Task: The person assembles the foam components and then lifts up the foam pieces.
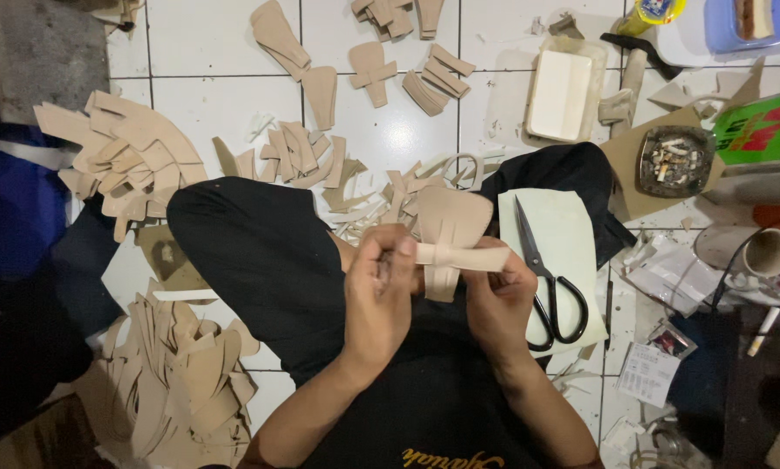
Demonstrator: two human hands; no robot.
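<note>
1. Sitting on a white tiled floor point(207, 43), the person wears black clothing, one knee point(242, 243) raised to the left.
2. Heaps of tan cut pieces lie around: a fan-shaped pile point(125, 156) at upper left, a larger heap point(177, 382) at lower left, smaller stacks point(437, 74) near the top.
3. A pale cutting mat point(572, 234) lies just right of the hands, with black-handled scissors point(546, 278) resting on it.
4. A white block in a clear tray point(561, 94) and an ashtray point(674, 161) sit at upper right.
5. The tan piece point(449, 230), wide and rounded, is held up between both hands, above the lap.
6. The left hand point(381, 300) is closed, fingertips pinching one end of a tan strip point(464, 256) laid across that piece.
7. The right hand point(498, 300) is closed too, thumb and fingers gripping the strip's other end.
</note>
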